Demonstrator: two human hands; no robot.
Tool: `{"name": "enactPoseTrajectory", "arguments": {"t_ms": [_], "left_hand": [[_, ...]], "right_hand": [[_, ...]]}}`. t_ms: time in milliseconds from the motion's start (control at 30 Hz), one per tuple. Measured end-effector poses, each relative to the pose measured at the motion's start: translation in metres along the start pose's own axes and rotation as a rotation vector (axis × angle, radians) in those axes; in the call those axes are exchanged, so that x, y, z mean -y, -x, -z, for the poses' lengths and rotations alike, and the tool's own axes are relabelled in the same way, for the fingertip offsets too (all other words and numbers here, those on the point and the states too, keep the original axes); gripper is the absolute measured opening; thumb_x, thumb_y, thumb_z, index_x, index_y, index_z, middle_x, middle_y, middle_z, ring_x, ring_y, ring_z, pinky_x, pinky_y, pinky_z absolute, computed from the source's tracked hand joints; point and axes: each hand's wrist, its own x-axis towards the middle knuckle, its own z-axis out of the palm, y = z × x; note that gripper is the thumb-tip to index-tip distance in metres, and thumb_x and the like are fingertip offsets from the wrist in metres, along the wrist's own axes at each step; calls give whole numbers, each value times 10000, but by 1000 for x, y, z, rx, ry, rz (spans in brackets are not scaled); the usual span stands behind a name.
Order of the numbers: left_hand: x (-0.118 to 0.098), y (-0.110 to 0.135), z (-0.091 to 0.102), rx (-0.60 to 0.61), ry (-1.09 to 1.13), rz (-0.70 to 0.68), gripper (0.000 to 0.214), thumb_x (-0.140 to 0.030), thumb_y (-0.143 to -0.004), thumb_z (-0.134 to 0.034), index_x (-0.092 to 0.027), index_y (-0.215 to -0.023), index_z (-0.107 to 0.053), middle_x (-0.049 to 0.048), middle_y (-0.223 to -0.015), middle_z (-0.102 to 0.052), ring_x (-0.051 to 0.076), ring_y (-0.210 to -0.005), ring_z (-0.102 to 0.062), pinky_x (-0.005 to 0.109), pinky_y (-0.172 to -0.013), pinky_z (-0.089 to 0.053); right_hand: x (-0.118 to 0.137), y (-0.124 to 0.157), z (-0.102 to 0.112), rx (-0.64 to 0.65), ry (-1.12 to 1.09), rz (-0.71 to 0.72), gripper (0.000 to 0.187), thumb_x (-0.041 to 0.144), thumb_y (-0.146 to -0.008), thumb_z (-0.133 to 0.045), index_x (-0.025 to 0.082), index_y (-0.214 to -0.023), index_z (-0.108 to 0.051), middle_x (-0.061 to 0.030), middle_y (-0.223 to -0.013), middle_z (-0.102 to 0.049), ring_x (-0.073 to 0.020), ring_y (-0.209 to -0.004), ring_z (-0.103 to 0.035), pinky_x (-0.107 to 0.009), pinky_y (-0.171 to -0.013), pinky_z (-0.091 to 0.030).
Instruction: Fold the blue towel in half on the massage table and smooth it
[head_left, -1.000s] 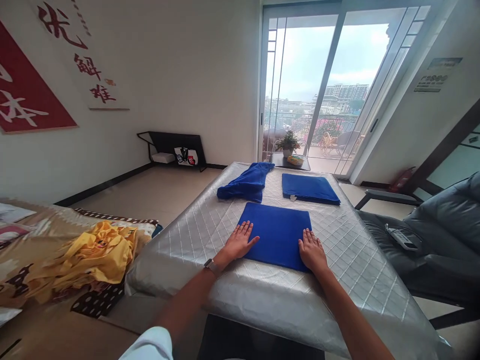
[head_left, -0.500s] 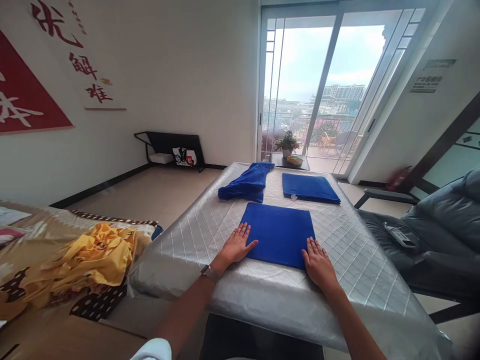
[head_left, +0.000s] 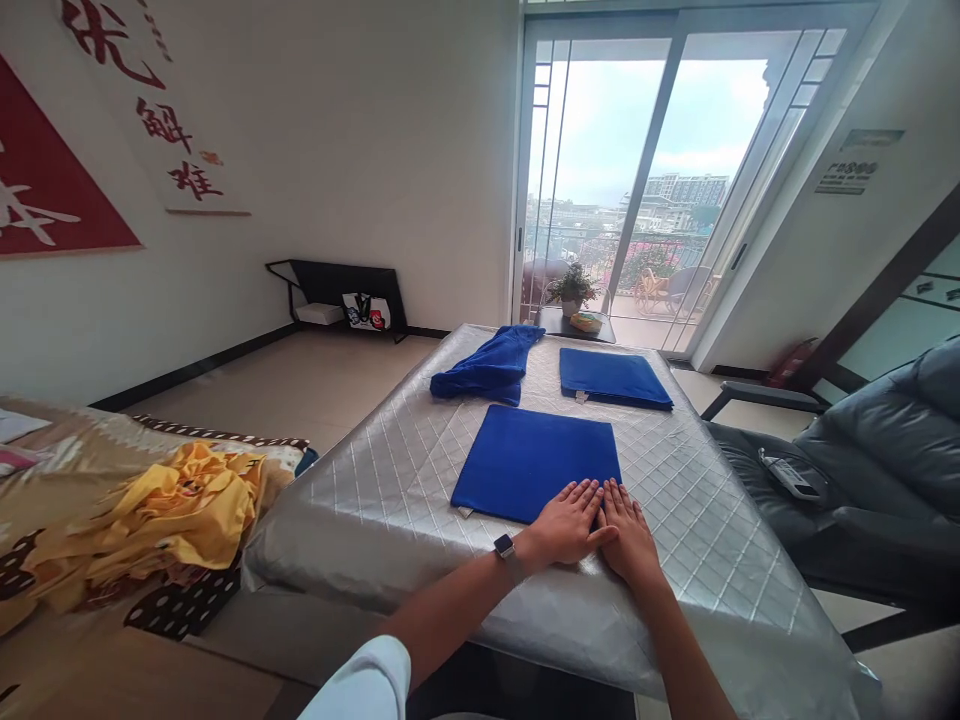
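Note:
A blue cloth (head_left: 532,455), folded into a flat square, lies on the silver quilted table cover (head_left: 390,480). My left hand (head_left: 568,522) rests flat on its near right corner, fingers stretched out, a watch on the wrist. Right beside it, my right hand (head_left: 626,530) lies open with its fingertips on the same corner; the two hands touch. Behind to the right sits a folded blue stack of cloth (head_left: 615,378) with a small white tag. A crumpled blue cloth (head_left: 491,365) lies at the far left of the table.
Yellow fabric (head_left: 191,500) is heaped on a bed-like surface to the left. On the right stands a dark armchair (head_left: 885,440) with a white device (head_left: 791,475) on its seat. Beyond the table, a potted plant (head_left: 574,290) stands before the sliding glass door (head_left: 637,180).
My left hand has moved right, from the cloth's left edge to the near right corner beside my right hand. The right hand has stayed at that corner.

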Motion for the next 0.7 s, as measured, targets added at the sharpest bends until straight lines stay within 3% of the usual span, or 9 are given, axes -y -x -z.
{"name": "enactPoseTrajectory", "arguments": {"t_ms": [100,200,500,700], "left_hand": [[6,5,-2,24,15,32,809,-642,-1020,-72,-94,-1602,-202,114,-1667,-187,202,-1552,-115,389,-1266,-98],[27,25,4,33,16,94,826,-675,-1007,-83,-118,-1604,-210,94,-1672,-160,205,-1556,-85,414,-1271,-94],[112,107,31,-40,-80,570,851,-710,-987,-174,-134,-1614,-188,101,-1678,-143,264,-1552,-101,457,-1266,-126],[116,117,28,-77,-69,603,953,-781,-946,-207,-101,-1613,-167,132,-1679,-93,285,-1553,-78,467,-1263,-143]], "right_hand": [[1,0,-1,-14,-12,-10,599,316,-1024,-220,131,-1588,-297,-88,-1676,-154,-224,-1550,-117,-432,-1247,-139],[3,-1,-1,-25,-29,-65,631,362,-1036,-182,80,-1600,-213,-95,-1677,-152,-216,-1550,-115,-413,-1252,-116],[3,-1,-3,-15,-60,-86,649,387,-1032,-161,79,-1603,-179,-69,-1683,-125,-204,-1552,-106,-403,-1261,-87],[2,-3,-4,-20,-42,-81,656,393,-1033,-146,70,-1603,-176,-75,-1681,-140,-214,-1551,-111,-409,-1260,-110]]}}
